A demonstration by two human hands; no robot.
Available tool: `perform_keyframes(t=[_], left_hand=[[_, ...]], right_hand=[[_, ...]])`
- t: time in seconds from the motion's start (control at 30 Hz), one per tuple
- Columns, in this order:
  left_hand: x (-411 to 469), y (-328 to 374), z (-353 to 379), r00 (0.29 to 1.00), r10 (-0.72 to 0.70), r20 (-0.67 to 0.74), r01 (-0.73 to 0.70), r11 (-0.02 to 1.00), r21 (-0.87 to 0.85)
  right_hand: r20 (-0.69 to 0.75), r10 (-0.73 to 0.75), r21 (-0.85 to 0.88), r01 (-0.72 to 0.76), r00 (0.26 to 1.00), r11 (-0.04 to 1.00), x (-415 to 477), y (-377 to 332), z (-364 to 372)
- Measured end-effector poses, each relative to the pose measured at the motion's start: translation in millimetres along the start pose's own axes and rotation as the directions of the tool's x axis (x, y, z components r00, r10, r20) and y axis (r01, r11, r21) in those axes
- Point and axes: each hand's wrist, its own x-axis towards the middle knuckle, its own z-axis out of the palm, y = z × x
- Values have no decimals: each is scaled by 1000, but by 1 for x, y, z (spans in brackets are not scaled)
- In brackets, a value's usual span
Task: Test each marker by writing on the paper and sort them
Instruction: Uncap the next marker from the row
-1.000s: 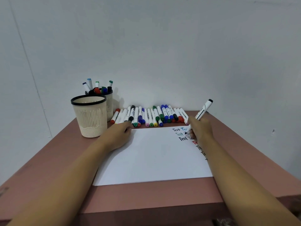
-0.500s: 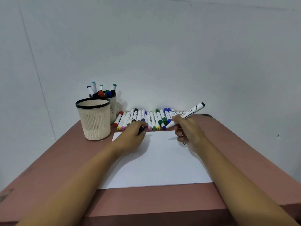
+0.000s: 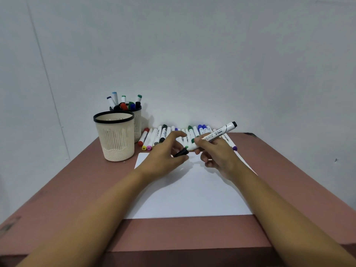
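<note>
My right hand (image 3: 215, 153) grips a white marker (image 3: 215, 134) with a black end, held level above the paper's far edge, tip end toward the left. My left hand (image 3: 165, 153) holds a black cap (image 3: 181, 152) just left of the marker's tip; the cap and the tip are close, and I cannot tell if they touch. The white paper (image 3: 188, 193) lies on the brown table (image 3: 77, 189); my hands hide the writing on it. A row of several markers (image 3: 159, 135) lies along the paper's far edge.
An empty cream mesh cup (image 3: 115, 136) with a black rim stands at the back left. Behind it a second cup (image 3: 137, 120) holds several markers. A white wall rises right behind the table. The table's front edge is near me.
My right hand lifted the marker off the paper's right side and swung it level toward the middle. My left hand picked up the black cap and brought it to the marker's tip.
</note>
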Motion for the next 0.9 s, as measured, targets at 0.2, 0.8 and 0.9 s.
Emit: perform_keyframes(t=[0.2, 0.8, 0.9], left_hand=[[1, -2, 2, 997, -44, -67, 41, 998, -43], [2, 5, -11, 952, -175, 252, 282, 822, -495], [4, 5, -13, 963, -238, 128, 269, 815, -513]], right_hand=[[50, 11, 131, -18, 999, 991, 0, 5, 8], [182, 52, 346, -114, 982, 931, 5, 5, 13], [82, 87, 230, -104, 993, 968, 7, 8, 12]])
